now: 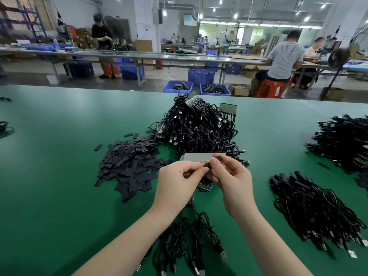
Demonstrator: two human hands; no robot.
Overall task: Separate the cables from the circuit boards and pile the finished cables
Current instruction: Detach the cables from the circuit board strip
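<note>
Near the left edge of the green table (49, 176), small dark bits of cable (4, 124) are seen, too cut off to tell more. Further in, left of centre, a loose heap of flat black sleeve pieces (129, 164) is spread on the surface, with a few strays lying apart toward the far side. Just beside it, toward the far edge at the centre, a large tangled mound of black cables (199, 130) is piled, and pale strips of circuit boards (228, 108) are seen sticking up out of it with cables attached. In front of that mound, above the table's middle, the left hand (177, 180) is held with its fingers curled, the thumb and forefinger pinching the lower edge of a pale board strip (196, 156). The right hand (231, 176) is likewise curled, its thumb and forefinger gripping a small black connector piece (216, 158) at the strip's right end. Under the hands, a green circuit board (205, 185) is partly hidden. From beneath the wrists, several black USB cables (199, 242) are trailed toward the near edge. To the right, a neat pile of finished cables (310, 208) is laid out, and at the right edge a further dark stack of cables (342, 140) is heaped.
</note>
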